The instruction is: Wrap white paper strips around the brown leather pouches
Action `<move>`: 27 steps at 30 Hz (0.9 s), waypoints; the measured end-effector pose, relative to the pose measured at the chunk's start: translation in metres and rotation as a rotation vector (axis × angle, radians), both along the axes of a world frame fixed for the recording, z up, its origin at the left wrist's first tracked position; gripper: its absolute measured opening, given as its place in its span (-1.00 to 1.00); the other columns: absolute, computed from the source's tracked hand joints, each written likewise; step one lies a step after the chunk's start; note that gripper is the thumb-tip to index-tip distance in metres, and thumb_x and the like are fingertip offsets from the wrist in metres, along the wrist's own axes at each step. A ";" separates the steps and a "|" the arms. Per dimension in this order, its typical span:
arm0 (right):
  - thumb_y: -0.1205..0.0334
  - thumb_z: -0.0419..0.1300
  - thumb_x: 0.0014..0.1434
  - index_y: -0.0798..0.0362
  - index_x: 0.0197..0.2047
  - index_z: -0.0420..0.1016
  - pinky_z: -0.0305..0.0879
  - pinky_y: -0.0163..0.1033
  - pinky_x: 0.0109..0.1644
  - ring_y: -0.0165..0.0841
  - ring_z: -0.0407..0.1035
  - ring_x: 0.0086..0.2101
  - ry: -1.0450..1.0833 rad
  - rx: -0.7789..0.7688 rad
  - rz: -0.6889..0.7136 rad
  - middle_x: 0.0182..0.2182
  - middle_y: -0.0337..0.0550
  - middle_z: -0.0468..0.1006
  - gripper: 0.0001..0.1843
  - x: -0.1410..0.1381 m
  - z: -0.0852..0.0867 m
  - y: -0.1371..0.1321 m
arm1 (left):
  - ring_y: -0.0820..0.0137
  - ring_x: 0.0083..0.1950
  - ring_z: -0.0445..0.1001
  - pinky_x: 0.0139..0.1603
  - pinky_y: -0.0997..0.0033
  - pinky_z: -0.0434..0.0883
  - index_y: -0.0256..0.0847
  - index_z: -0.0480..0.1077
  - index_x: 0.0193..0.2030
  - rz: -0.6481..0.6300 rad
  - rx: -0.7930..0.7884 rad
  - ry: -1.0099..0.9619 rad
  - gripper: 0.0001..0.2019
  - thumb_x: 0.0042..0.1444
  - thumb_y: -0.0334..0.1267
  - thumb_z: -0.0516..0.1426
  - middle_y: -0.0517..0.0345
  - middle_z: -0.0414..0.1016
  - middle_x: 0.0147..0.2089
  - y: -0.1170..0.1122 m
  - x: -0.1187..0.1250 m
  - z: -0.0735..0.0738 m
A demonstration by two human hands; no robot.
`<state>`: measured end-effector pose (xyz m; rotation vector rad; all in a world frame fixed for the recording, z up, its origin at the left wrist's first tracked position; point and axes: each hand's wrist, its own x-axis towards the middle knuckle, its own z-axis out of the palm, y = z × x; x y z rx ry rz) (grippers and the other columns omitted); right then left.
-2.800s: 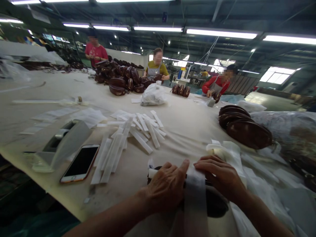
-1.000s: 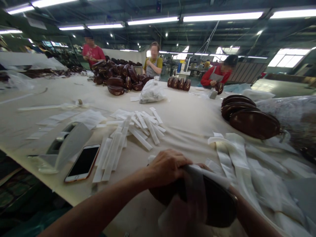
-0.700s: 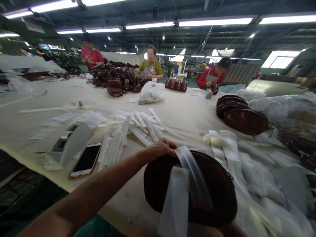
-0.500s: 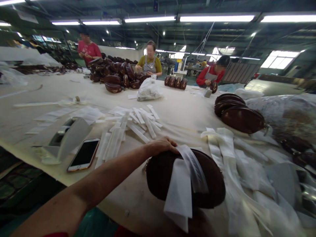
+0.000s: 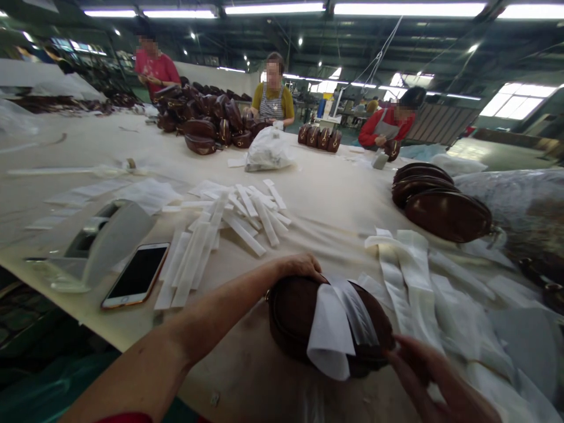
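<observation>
A dark brown oval bag (image 5: 288,311) lies on the cream table (image 5: 335,200) just in front of me. A white paper strip and a clear strip (image 5: 337,329) are folded over its top. My left hand (image 5: 302,265) curls over the bag's far rim and grips it. At the bag's lower right edge is my right hand (image 5: 423,370), its fingers loosely apart and the tips touching the bag.
A phone (image 5: 136,276) and a tape dispenser (image 5: 101,244) sit near the left table edge, with a pile of white strips (image 5: 238,214) behind them. To the right are white ribbons (image 5: 409,264) and stacked brown bags (image 5: 440,205). Three people work at the far side beside more bags (image 5: 202,123).
The bag was tipped up on edge and is now lowered flatter onto the table. My right hand came out from under it and shows at its right edge. My left hand stays on the rim.
</observation>
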<state>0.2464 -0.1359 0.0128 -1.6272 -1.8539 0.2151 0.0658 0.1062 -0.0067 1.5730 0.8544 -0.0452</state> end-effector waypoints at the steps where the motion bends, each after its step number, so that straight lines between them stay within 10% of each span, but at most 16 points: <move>1: 0.15 0.14 0.19 -0.13 0.11 0.33 0.50 -0.29 -0.34 -0.32 0.49 -0.36 -0.049 0.061 -0.060 -0.23 -0.13 0.54 -0.60 0.008 0.002 0.014 | 0.51 -0.53 0.29 -0.49 0.57 0.22 -0.27 0.51 -0.52 -0.003 0.001 0.001 -0.79 -0.23 -0.15 0.30 0.31 0.39 -0.62 0.000 0.000 -0.001; 8: 0.24 0.06 0.22 -0.14 -0.04 0.49 0.45 -0.25 -0.07 -0.31 0.45 -0.08 -0.042 0.103 0.139 -0.05 -0.15 0.48 -0.71 0.006 -0.005 0.083 | 0.51 -0.53 0.29 -0.47 0.55 0.24 -0.27 0.51 -0.47 -0.014 0.012 0.009 -0.80 -0.16 -0.16 0.28 0.31 0.39 -0.61 -0.001 0.000 0.000; 27: 0.40 0.04 0.19 0.01 -0.09 0.49 0.39 -0.19 -0.11 -0.30 0.42 -0.17 -0.013 0.214 0.355 -0.22 -0.09 0.54 -0.71 -0.025 -0.005 0.078 | 0.50 -0.48 0.31 -0.42 0.52 0.27 -0.32 0.46 -0.39 -0.161 0.290 0.134 -0.93 0.01 -0.35 0.20 0.30 0.36 -0.54 -0.001 0.005 0.009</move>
